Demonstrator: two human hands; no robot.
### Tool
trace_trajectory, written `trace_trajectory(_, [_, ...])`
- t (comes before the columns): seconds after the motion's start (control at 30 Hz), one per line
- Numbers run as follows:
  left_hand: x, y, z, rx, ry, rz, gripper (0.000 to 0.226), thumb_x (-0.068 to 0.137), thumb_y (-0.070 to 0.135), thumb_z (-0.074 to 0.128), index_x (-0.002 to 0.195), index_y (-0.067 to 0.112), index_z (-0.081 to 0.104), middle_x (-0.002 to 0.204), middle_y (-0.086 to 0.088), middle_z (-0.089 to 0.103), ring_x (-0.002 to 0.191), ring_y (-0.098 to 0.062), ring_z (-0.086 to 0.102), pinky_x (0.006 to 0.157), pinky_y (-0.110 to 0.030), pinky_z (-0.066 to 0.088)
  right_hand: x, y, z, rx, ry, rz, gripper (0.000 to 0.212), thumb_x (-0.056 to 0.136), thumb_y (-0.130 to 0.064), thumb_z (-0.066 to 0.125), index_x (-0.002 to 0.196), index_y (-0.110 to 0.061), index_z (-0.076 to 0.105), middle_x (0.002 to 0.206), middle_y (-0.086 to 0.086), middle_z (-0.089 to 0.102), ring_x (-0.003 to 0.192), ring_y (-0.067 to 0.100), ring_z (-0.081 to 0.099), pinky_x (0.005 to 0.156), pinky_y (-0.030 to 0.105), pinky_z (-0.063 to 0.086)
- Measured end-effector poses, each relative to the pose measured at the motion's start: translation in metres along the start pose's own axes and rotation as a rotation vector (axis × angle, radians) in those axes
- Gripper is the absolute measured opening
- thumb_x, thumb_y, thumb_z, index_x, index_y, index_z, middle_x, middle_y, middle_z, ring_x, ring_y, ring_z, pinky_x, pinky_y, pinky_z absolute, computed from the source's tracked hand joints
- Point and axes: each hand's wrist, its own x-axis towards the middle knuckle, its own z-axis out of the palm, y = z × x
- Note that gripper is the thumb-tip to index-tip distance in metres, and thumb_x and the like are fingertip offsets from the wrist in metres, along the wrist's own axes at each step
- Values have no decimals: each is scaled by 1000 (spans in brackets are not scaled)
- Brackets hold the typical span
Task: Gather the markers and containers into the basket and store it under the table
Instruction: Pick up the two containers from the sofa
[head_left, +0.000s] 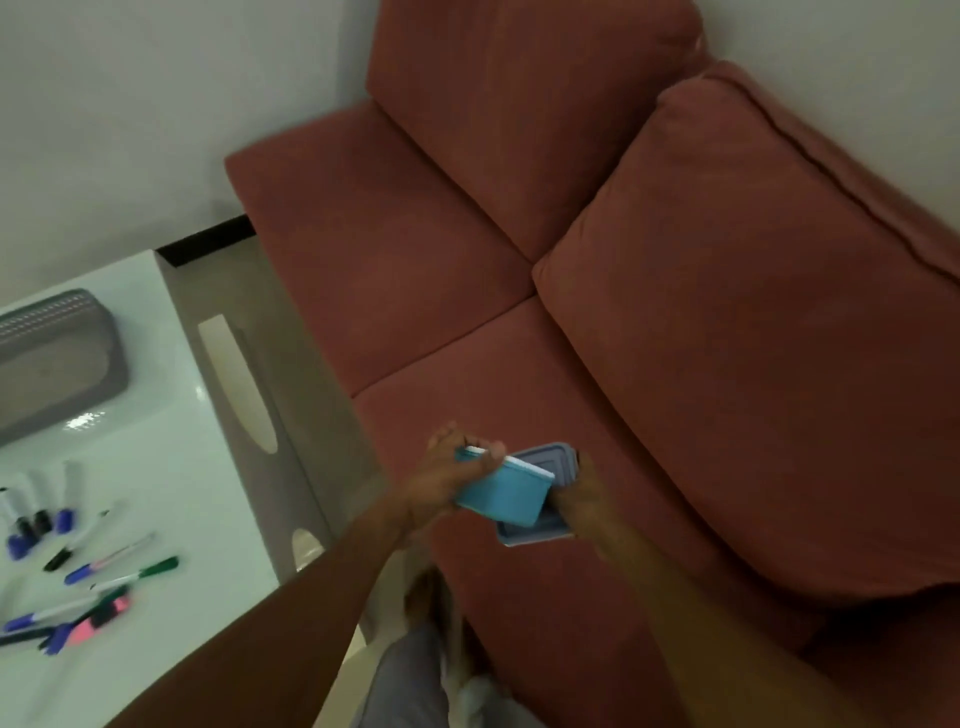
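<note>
Over the sofa seat, my left hand (447, 480) grips a light blue container (506, 493) by its rim. My right hand (579, 501) holds a grey-blue lid (545, 530) that lies behind and under the container. A grey perforated basket (62, 358) stands on the white table (171, 467) at the far left, with nothing visible inside it. Several markers (78, 566) with blue, black, green and pink caps lie scattered on the table near its front left.
A dusty-red sofa (623, 260) with two seat and two back cushions fills the right and centre. A narrow floor gap runs between sofa and table. My legs in grey trousers (415, 680) show at the bottom.
</note>
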Motion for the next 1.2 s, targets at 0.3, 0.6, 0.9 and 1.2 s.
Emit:
trace_trajectory(0.3, [-112, -64, -5, -132, 336, 18, 103, 56, 25, 88, 143, 35, 34, 139, 10, 44, 116, -19, 54, 93, -40, 52, -93, 32, 27, 117, -160, -79, 59, 73, -22, 84, 120, -22, 49, 110, 2, 64, 91, 16, 65, 60, 25, 51])
trace_trajectory(0.6, [-317, -178, -44, -371, 306, -60, 63, 65, 33, 83, 123, 30, 58, 110, -4, 73, 96, -29, 70, 69, -38, 59, -234, 106, 87, 198, -376, -75, 40, 72, -27, 83, 108, -17, 68, 99, 9, 75, 86, 26, 71, 66, 36, 56])
trace_trajectory(0.9, [-550, -318, -66, -582, 473, -13, 61, 65, 29, 80, 121, 15, 61, 107, -4, 74, 99, -27, 69, 85, -43, 55, -411, 175, 207, 27, -569, -102, 51, 71, -36, 84, 115, -18, 66, 107, 7, 73, 91, 25, 71, 65, 33, 56])
trace_trajectory(1.2, [-614, -381, -147, -664, 463, 34, 62, 69, 31, 78, 126, 20, 58, 120, -5, 69, 108, -28, 67, 96, -50, 52, -458, 176, 323, 10, -632, -105, 62, 61, -41, 87, 117, -22, 66, 107, 5, 74, 97, 27, 70, 70, 36, 55])
